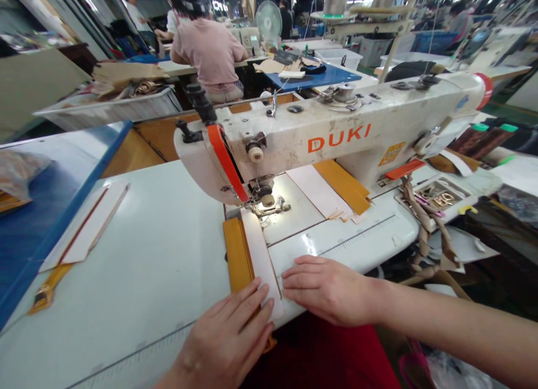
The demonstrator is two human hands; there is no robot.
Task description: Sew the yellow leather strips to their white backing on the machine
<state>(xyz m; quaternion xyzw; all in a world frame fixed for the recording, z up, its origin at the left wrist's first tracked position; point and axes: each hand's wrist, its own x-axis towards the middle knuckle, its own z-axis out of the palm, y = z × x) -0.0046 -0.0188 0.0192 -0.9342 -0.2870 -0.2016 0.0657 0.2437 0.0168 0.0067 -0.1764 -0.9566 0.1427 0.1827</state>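
While the left hand (231, 333) lies open, its extended fingers flat over the near end of a long white strip (261, 260) and the mustard strip (239, 254) alongside, the right hand (323, 288) rests open to its right, fingertips at the white strip's edge; whether they touch it, I cannot tell; both strips run forward from the left fingers, the white one reaching the needle area of the DUKI sewing machine (290, 131); beyond the right hand lie a white panel (315, 190) and a mustard panel (342, 181), side by side; well left of the left hand sits a mustard strap (54, 279).
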